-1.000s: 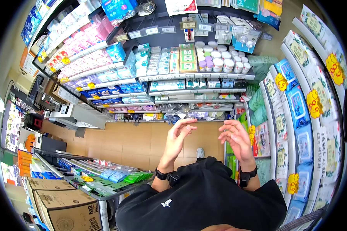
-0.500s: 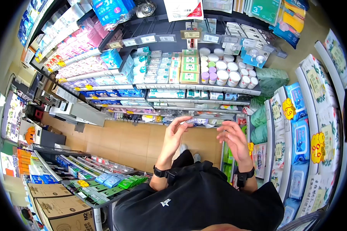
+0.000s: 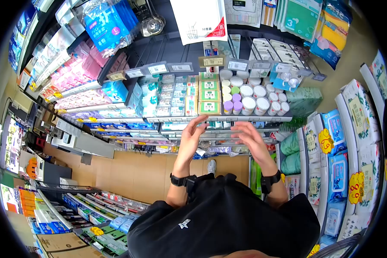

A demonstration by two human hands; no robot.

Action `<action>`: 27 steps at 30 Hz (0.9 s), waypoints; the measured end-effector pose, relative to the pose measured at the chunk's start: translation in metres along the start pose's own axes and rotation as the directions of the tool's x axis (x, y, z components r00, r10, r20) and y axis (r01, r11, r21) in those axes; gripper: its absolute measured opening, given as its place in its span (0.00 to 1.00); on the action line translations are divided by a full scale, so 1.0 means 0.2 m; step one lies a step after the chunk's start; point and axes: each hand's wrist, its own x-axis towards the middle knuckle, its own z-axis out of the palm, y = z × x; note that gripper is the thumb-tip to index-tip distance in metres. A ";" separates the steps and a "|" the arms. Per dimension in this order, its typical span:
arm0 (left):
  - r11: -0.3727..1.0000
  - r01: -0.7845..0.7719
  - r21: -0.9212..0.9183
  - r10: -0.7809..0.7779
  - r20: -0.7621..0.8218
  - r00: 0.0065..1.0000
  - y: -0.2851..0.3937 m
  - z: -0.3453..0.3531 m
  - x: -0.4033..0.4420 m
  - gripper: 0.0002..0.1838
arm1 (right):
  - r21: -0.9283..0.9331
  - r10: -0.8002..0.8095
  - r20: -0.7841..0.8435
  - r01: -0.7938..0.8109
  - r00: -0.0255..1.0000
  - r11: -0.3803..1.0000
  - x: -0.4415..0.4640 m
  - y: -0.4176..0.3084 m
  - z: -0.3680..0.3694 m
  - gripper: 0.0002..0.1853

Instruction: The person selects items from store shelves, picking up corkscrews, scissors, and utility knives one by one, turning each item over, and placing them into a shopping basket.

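My left hand (image 3: 193,135) is raised in front of the shelf, its fingers apart and nothing in it. My right hand (image 3: 250,136) is held up beside it, fingers stretched toward the left hand, also holding nothing. A gap separates the two hands. Just beyond them, on the shelf, stand round white-lidded tubs (image 3: 248,104), some with purple lids (image 3: 233,106). Green and tan boxes (image 3: 210,95) stand to their left, nearest my left fingertips. Neither hand appears to touch any of these goods.
Price tags (image 3: 158,69) hang on hooks above the shelf. Blue wipe packs (image 3: 337,172) fill the right-hand shelving. Pink packs (image 3: 84,64) line the left. Cardboard boxes (image 3: 60,241) stand at lower left, and the tiled floor (image 3: 116,172) runs along the aisle.
The shelf now looks nearer and larger, and the tubs sit lower in view. Both hands have moved up toward the shelf edge, still with nothing in them.
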 end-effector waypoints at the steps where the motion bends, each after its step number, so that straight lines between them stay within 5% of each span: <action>1: 1.000 -0.021 0.008 0.020 0.013 1.000 0.01 0.00 0.07 0.22 | -0.033 -0.019 0.014 0.019 1.000 0.999 0.06 0.00 -0.01 0.21; 11: 0.980 -0.180 -0.079 0.168 -0.144 0.975 -0.15 -0.09 0.88 0.22 | -0.170 -0.175 -0.110 0.155 0.978 0.973 0.87 0.18 -0.16 0.32; 15: 0.992 -0.110 -0.057 0.100 -0.159 0.982 -0.14 -0.06 1.06 0.25 | -0.267 -0.247 -0.129 0.206 0.960 0.941 1.09 0.19 -0.17 0.34; 19: 0.970 -0.243 -0.008 0.241 -0.101 0.965 -0.23 -0.06 1.25 0.28 | -0.336 -0.123 -0.183 0.055 0.975 0.940 1.22 0.12 -0.18 0.36; 21: 0.977 -0.213 -0.016 0.211 -0.085 0.974 -0.23 -0.05 1.28 0.30 | -0.309 -0.048 -0.067 0.025 0.997 0.951 1.25 0.09 -0.19 0.38; 24: 0.976 -0.216 0.004 0.216 -0.042 0.976 -0.22 -0.04 1.30 0.30 | -0.165 -0.196 -0.145 0.171 0.970 0.971 1.28 0.11 -0.12 0.39; 27: 0.983 -0.184 -0.005 0.184 -0.013 0.983 -0.17 -0.02 1.29 0.30 | -0.263 -0.217 -0.126 0.178 0.968 0.948 1.33 0.16 -0.15 0.41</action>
